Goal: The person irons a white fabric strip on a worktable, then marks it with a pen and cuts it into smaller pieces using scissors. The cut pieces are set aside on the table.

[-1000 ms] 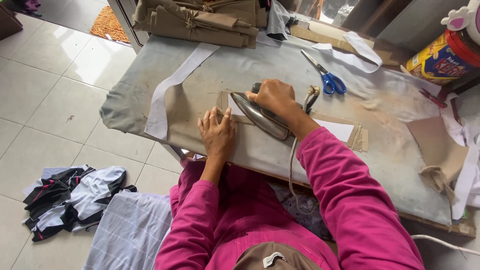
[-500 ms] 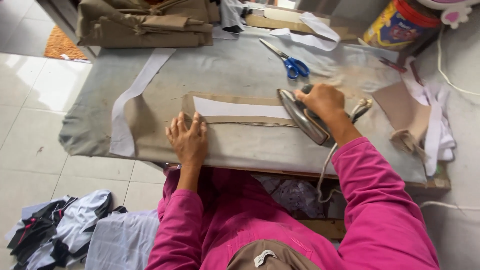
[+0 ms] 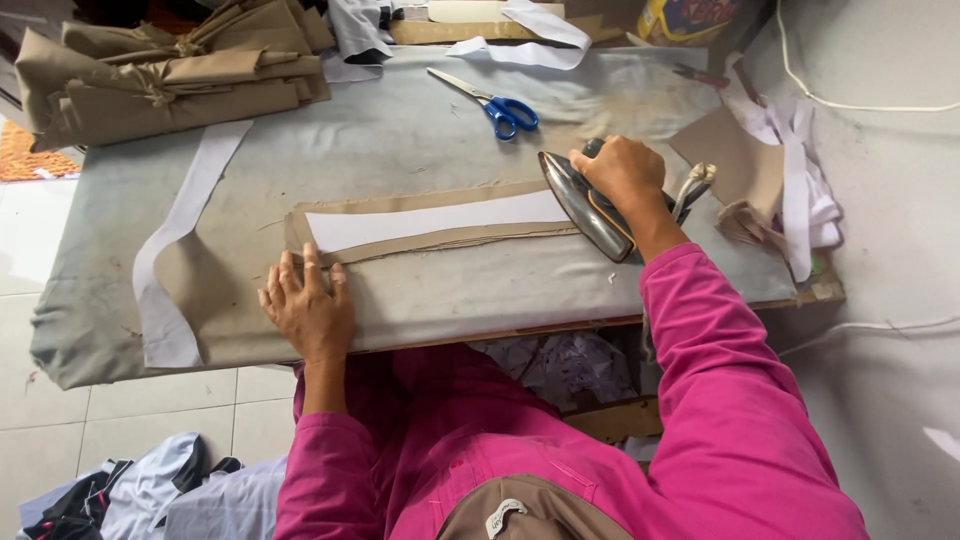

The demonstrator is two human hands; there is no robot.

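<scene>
Right hand [image 3: 622,172] clenched round heavy, hot metal iron's [image 3: 585,205] handle; left hand [image 3: 308,305] spread flat, pinning soft, limp tan fabric strip [image 3: 440,238] on padded tabletop [image 3: 420,130].

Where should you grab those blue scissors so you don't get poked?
Take the scissors by the blue handle loops, at the end nearer the person. They lie flat on the grey table cover, blades shut and pointing away towards the far left. Probably best to reach from the handle side, beside the right hand on the iron, coming down from above.
</scene>
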